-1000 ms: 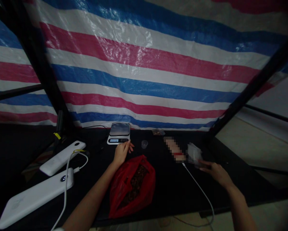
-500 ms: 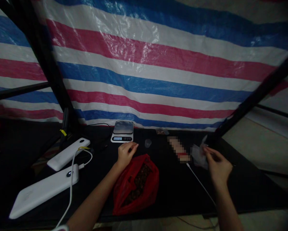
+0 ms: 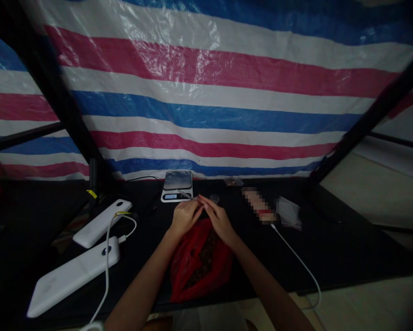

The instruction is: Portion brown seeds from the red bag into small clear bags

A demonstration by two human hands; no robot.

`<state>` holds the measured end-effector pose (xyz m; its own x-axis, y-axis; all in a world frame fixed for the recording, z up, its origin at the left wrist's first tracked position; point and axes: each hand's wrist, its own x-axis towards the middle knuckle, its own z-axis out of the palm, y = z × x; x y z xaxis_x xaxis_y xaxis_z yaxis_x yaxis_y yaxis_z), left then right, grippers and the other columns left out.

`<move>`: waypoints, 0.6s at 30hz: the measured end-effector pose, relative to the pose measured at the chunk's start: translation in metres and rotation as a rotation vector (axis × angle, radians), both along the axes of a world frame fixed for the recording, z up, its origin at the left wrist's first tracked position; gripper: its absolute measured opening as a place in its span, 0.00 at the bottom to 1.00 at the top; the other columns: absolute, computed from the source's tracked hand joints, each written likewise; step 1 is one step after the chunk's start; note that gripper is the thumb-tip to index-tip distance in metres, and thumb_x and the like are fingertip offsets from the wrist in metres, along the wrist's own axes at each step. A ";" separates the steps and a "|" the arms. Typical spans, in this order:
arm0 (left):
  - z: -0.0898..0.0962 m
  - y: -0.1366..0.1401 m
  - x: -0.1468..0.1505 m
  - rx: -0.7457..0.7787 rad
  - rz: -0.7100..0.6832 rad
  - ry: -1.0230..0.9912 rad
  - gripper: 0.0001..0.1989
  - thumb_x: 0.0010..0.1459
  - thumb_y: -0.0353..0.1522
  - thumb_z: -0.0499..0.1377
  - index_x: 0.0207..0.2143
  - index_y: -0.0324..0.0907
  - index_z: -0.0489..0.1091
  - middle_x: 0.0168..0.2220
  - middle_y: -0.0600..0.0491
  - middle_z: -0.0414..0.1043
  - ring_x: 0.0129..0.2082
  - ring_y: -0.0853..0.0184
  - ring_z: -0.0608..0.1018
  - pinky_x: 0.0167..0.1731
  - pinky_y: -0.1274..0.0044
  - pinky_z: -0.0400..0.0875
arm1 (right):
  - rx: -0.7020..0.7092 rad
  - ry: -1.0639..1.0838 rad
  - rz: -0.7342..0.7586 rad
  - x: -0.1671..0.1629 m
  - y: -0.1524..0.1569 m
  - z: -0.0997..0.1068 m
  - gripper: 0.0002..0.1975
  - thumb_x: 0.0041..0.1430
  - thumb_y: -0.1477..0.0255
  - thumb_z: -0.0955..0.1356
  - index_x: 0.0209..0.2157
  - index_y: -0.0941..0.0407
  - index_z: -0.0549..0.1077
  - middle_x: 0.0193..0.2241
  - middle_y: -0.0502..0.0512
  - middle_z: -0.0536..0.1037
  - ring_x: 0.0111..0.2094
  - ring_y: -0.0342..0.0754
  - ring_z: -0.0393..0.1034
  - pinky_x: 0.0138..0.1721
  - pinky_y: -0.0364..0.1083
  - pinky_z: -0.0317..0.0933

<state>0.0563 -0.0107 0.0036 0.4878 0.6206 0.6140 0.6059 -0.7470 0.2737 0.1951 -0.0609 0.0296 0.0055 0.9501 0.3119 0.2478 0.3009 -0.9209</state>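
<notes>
My left hand [image 3: 185,216] and my right hand [image 3: 217,217] meet just in front of the kitchen scale [image 3: 177,180]. Their fingertips pinch a small clear plastic bag [image 3: 184,194], seen nearly edge-on as a pale strip over the scale's display. Below my wrists lies an open red plastic bag [image 3: 183,271] containing many small dark brown pieces [image 3: 204,262], too dim to identify. A little clear cup [image 3: 214,198] stands behind my right fingers, partly hidden by them.
Two white power banks [image 3: 75,276] with a white cable lie at the left. To the right are a pixelated object [image 3: 259,207] on a white cable and a stack of clear bags [image 3: 289,213]. A small filled bag [image 3: 233,182] lies near the striped sheet [image 3: 213,124].
My right hand has left the stack of clear bags and come left to my left hand, bringing a small clear plastic bag. The fingers of both hands now pinch it.
</notes>
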 end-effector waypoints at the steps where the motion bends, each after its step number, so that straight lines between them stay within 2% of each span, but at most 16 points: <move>1: 0.001 0.000 0.001 -0.024 -0.003 -0.009 0.12 0.58 0.36 0.48 0.30 0.40 0.68 0.28 0.49 0.71 0.30 0.65 0.73 0.34 0.75 0.61 | -0.025 -0.009 0.039 0.006 0.001 0.001 0.21 0.58 0.60 0.58 0.51 0.53 0.63 0.48 0.53 0.70 0.50 0.47 0.62 0.53 0.50 0.53; 6: 0.006 -0.001 0.006 -0.083 0.022 0.022 0.14 0.57 0.39 0.49 0.28 0.41 0.67 0.26 0.50 0.70 0.30 0.64 0.72 0.34 0.75 0.62 | -0.143 0.029 0.166 0.026 0.004 0.000 0.28 0.57 0.54 0.55 0.55 0.55 0.58 0.46 0.54 0.71 0.54 0.47 0.57 0.57 0.54 0.43; 11: 0.000 0.001 0.007 -0.110 -0.064 -0.016 0.12 0.59 0.34 0.46 0.37 0.41 0.67 0.33 0.50 0.72 0.33 0.66 0.74 0.36 0.76 0.64 | -0.057 0.032 0.208 0.031 0.006 -0.001 0.25 0.60 0.58 0.54 0.56 0.54 0.56 0.50 0.54 0.68 0.53 0.47 0.58 0.56 0.54 0.45; 13: -0.002 0.001 0.006 -0.123 -0.068 -0.080 0.11 0.60 0.33 0.46 0.37 0.42 0.67 0.33 0.51 0.73 0.32 0.67 0.74 0.35 0.77 0.64 | 0.047 -0.063 0.133 0.029 0.001 0.014 0.21 0.61 0.62 0.55 0.54 0.52 0.59 0.48 0.54 0.70 0.52 0.48 0.60 0.55 0.55 0.45; 16: -0.002 0.001 0.006 -0.162 -0.008 -0.207 0.10 0.58 0.33 0.48 0.31 0.41 0.68 0.26 0.53 0.72 0.27 0.69 0.73 0.30 0.79 0.64 | 0.278 -0.286 -0.037 0.016 -0.022 0.062 0.16 0.61 0.69 0.56 0.46 0.50 0.68 0.47 0.51 0.71 0.50 0.47 0.62 0.56 0.56 0.44; 18: -0.002 0.001 0.006 -0.192 0.054 -0.314 0.10 0.56 0.35 0.51 0.27 0.41 0.68 0.22 0.54 0.70 0.24 0.70 0.72 0.27 0.80 0.62 | 0.435 -0.383 0.038 0.000 -0.044 0.097 0.18 0.60 0.75 0.55 0.46 0.48 0.67 0.45 0.48 0.72 0.47 0.45 0.64 0.55 0.53 0.47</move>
<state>0.0625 -0.0096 0.0017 0.2581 0.7586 0.5982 0.5071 -0.6334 0.5845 0.1951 -0.1054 0.1269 -0.2163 0.7311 0.6470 0.5210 0.6469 -0.5568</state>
